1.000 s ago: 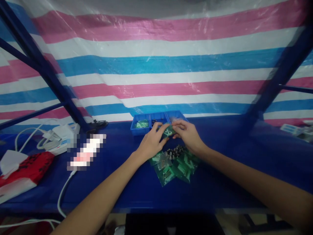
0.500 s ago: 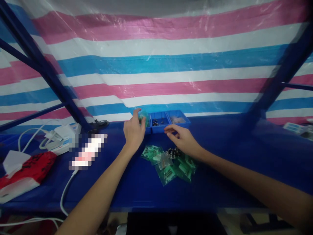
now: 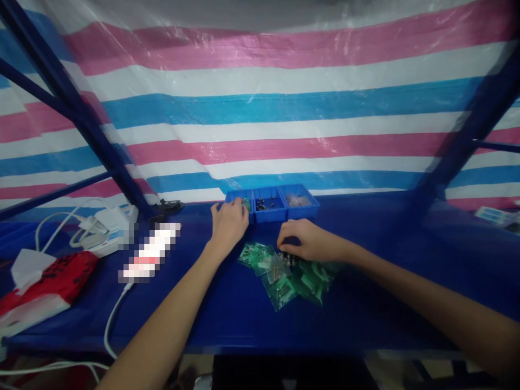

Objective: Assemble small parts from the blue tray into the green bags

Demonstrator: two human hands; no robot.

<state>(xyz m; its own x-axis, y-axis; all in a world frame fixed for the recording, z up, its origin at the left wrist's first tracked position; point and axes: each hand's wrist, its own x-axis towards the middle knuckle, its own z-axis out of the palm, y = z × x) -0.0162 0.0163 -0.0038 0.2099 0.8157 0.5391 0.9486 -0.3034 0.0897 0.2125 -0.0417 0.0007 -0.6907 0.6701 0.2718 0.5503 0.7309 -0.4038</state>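
My left hand (image 3: pixel 228 222) rests at the front edge of the left blue bin (image 3: pixel 236 195), fingers curled round a green packet (image 3: pixel 246 204) that shows at the fingertips. My right hand (image 3: pixel 309 241) lies knuckles up on the blue table, its fingers bent down and together onto a small heap of dark metal parts (image 3: pixel 287 259); what they grip is hidden. Several green packets (image 3: pixel 280 276) lie spread just in front of both hands. The middle bin (image 3: pixel 266 205) holds dark parts and the right bin (image 3: pixel 298 200) holds pale ones.
A white power strip with cables (image 3: pixel 101 233) and a red-and-white bag (image 3: pixel 44 281) lie at the left. A pixelated object (image 3: pixel 150 252) with a white cable sits beside them. Blue frame bars (image 3: pixel 85 130) slant on both sides, with a striped tarp (image 3: pixel 264 108) behind.
My left hand has come down from above the left bin to its front edge with the green packet. My right hand has dropped onto the heap of dark parts.
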